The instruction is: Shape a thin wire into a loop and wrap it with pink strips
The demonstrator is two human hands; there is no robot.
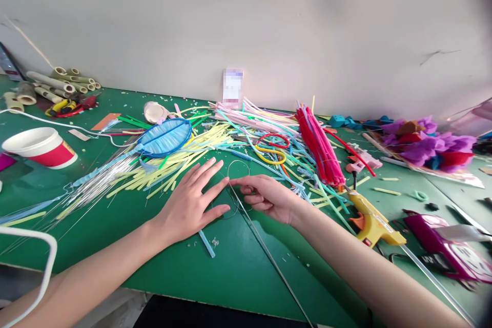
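Thin silvery wire (265,246) runs from the table's front edge up to my fingertips, where it bends into fine loops. My left hand (188,197) lies low over the tabletop, fingers spread, its index fingertip touching the wire beside the right one. My right hand (269,197) comes from the right with its index finger stretched to the wire and the other fingers curled in; its thumb is hidden. A short blue strip (206,244) lies below my left hand. Beyond it is a pale blue leaf shape (166,138) with a darker blue edge.
Yellow fuzzy stems (177,164) and a red-pink bundle (319,146) lie beyond my hands. A yellow glue gun (372,220) rests right, near a magenta device (449,246). At left are a paper cup (40,147), bamboo tubes (57,84) and a white cable (49,261).
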